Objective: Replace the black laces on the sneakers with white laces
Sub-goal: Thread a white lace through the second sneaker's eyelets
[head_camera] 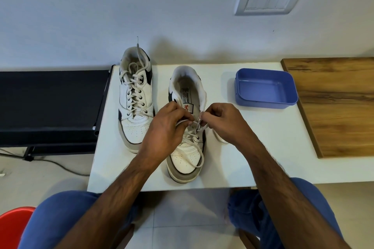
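Two white sneakers stand on a small white table (253, 157), toes toward me. The left sneaker (135, 107) is laced all the way up with a white lace, its end sticking up at the heel. The right sneaker (187, 147) carries a white lace (199, 153) through its lower eyelets only, and its upper part lies open. My left hand (168, 127) pinches one strand of that lace over the tongue. My right hand (224, 121) pinches the other strand at the shoe's right eyelets. A loose loop of lace trails on the table to the right. No black lace is in view.
A blue plastic tub (266, 90) sits at the table's back right. A wooden board (334, 103) lies along the right side. A black bench (50, 103) adjoins the table on the left, with a cable on the floor below. A red stool (12, 226) is by my left knee.
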### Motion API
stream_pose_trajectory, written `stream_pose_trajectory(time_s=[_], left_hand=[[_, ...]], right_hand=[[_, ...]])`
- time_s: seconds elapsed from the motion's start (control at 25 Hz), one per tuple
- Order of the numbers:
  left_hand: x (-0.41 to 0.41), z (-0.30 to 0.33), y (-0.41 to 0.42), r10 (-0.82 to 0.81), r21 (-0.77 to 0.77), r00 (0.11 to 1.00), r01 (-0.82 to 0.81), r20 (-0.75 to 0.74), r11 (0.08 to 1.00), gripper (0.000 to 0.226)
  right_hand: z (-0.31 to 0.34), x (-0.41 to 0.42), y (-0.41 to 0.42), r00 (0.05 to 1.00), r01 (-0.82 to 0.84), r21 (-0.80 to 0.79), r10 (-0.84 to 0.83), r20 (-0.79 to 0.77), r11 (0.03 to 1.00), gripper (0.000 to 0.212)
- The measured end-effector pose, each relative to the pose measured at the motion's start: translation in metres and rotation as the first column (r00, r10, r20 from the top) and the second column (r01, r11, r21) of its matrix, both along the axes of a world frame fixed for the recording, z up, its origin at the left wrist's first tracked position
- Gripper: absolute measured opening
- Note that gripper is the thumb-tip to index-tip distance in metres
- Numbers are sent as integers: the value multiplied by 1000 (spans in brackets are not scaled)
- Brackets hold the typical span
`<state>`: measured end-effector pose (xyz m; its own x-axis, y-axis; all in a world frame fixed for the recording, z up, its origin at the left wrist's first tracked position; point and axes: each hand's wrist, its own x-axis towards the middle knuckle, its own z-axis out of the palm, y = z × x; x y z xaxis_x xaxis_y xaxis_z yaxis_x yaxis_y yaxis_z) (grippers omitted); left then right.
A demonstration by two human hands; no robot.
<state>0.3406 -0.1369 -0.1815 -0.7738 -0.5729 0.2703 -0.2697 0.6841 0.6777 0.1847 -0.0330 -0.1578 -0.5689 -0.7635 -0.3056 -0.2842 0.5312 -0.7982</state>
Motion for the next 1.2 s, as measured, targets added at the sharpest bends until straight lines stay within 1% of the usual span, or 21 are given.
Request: stream_pose_trajectory(time_s=[0.2,0.36,0.48,0.72,0.88,1.08,1.2], left_hand=[[-2,-6,1,11,8,1000,-11,-16,1000,11],[-3,-8,4,21,-58,1000,-22,-15,998,12],[-3,-8,3,24,-68,1000,-25,-18,997,14],[-3,-9,3,10,-101,1000,-9,17,995,17],[-4,-10,2,26,-66,1000,-27,-5,997,15],[-6,-10,2,63,17,998,-62,-18,998,14],[-7,-13,3,55,21,998,-55,-8,998,16]], right_hand=[[-1,-1,0,1000,-9,-7,9,-5,1000,26],[0,-1,1,1000,-12,-13,12,-7,1000,23],[0,-1,1,1000,-10,-14,10,-6,1000,26],[-3,-2,1,1000,-22,-11,22,-15,1000,21],[-3,-2,1,1000,-20,-17,19,-8,1000,23],[-3,-3,1,1000,-23,-16,23,-17,1000,25],[-4,-3,1,999,-29,-22,29,-20,999,27]])
